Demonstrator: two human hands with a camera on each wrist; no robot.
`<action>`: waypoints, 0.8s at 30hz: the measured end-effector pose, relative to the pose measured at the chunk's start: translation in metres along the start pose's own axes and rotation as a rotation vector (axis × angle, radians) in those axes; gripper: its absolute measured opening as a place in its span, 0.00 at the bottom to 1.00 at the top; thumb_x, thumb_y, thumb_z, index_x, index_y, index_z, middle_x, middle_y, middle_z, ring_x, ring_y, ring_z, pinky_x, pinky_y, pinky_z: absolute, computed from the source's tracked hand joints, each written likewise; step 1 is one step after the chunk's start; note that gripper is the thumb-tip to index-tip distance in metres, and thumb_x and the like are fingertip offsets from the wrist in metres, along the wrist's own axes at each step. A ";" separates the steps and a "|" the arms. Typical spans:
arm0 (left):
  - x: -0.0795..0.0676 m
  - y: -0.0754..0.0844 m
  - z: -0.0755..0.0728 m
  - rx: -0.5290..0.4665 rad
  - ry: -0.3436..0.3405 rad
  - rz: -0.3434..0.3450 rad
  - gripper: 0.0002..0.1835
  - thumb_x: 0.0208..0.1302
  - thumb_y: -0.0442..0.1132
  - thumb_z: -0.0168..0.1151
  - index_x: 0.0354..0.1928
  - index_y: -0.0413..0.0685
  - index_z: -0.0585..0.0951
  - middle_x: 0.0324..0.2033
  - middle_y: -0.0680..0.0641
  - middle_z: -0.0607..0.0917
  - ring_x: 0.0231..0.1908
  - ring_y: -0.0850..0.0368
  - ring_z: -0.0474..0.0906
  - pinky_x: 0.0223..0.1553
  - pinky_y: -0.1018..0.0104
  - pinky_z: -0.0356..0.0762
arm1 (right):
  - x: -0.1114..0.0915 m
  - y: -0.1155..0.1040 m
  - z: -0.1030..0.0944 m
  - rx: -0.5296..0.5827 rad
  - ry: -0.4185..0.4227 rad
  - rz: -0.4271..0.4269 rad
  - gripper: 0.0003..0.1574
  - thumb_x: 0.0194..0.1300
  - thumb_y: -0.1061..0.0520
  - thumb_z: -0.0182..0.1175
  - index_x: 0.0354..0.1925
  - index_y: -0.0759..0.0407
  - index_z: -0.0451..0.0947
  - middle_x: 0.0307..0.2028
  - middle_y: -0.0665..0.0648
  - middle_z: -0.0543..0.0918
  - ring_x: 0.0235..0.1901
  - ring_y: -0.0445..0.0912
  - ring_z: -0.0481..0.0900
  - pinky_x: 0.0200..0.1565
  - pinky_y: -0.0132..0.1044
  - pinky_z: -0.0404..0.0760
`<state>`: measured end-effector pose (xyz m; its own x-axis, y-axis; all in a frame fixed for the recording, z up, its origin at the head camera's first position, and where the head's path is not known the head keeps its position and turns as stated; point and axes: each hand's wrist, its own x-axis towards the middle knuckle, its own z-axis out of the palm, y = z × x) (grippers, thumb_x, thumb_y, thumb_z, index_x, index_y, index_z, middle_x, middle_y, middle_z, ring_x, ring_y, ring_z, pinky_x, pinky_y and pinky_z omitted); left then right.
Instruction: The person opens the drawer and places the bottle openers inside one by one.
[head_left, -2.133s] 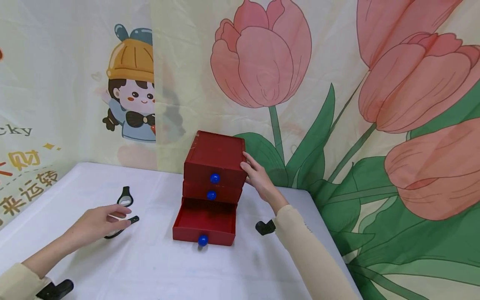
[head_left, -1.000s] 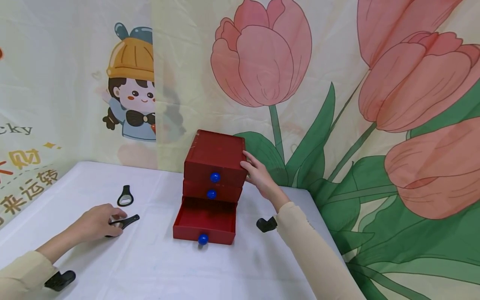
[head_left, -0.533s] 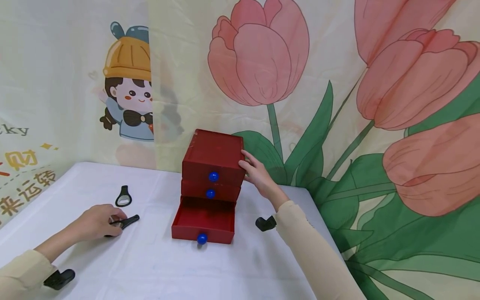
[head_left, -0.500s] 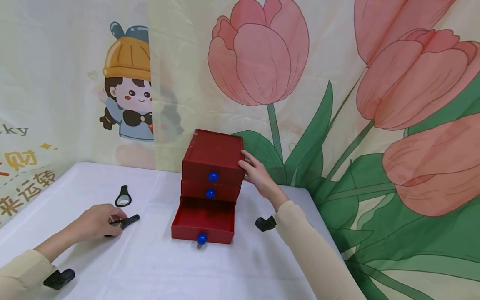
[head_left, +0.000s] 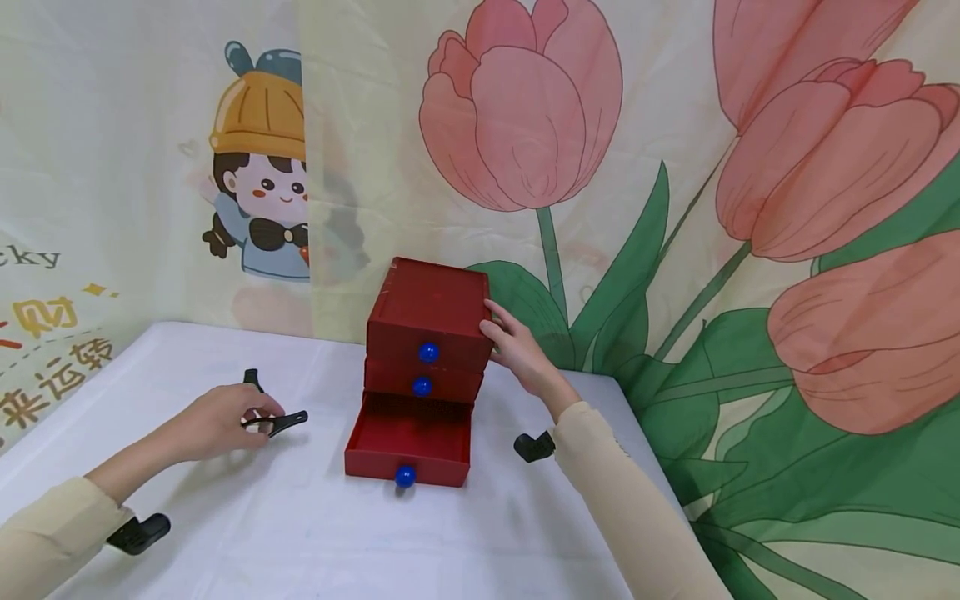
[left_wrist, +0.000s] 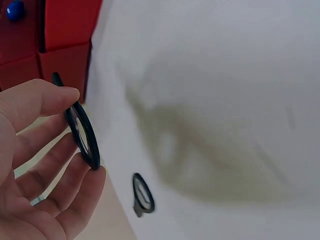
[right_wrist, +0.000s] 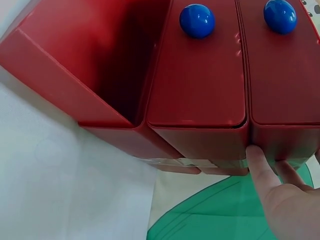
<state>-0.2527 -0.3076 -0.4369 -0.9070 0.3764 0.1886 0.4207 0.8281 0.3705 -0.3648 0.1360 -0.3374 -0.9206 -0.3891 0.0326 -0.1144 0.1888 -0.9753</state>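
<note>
My left hand (head_left: 217,425) pinches a small black-rimmed magnifying glass (head_left: 288,422), its handle pointing toward the red drawer cabinet (head_left: 431,296). In the left wrist view, thumb and fingertips hold the magnifying glass (left_wrist: 87,132) by its edges, above the white cloth where a shadow falls. A second black magnifying glass (head_left: 252,377) lies on the table behind that hand, partly hidden by it. My right hand (head_left: 521,350) rests against the cabinet's right side, extended fingers touching it near the top. The cabinet's bottom drawer (head_left: 367,464) is pulled out and holds nothing; the two upper drawers are closed.
Blue round knobs (head_left: 406,476) front the drawers. A white cloth (head_left: 300,533) covers the table, and a printed curtain with tulips (head_left: 525,125) hangs close behind. Black camera mounts (head_left: 140,533) project from both wrists.
My left hand reached down, took hold of the nearer magnifying glass and lifted it, moving slightly right and away from me. My right hand has stayed on the cabinet.
</note>
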 end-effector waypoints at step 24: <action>0.058 0.104 -0.007 -0.050 -0.084 0.133 0.20 0.53 0.36 0.82 0.50 0.50 0.91 0.39 0.53 0.87 0.40 0.58 0.80 0.37 0.66 0.83 | 0.001 0.001 0.000 0.025 -0.001 0.026 0.39 0.86 0.48 0.50 0.86 0.39 0.49 0.81 0.57 0.60 0.75 0.58 0.69 0.74 0.55 0.71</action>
<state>-0.2615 -0.2028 -0.3808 -0.8409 0.5160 0.1633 0.5353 0.7481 0.3923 -0.3661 0.1354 -0.3381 -0.9229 -0.3851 0.0066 -0.0807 0.1765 -0.9810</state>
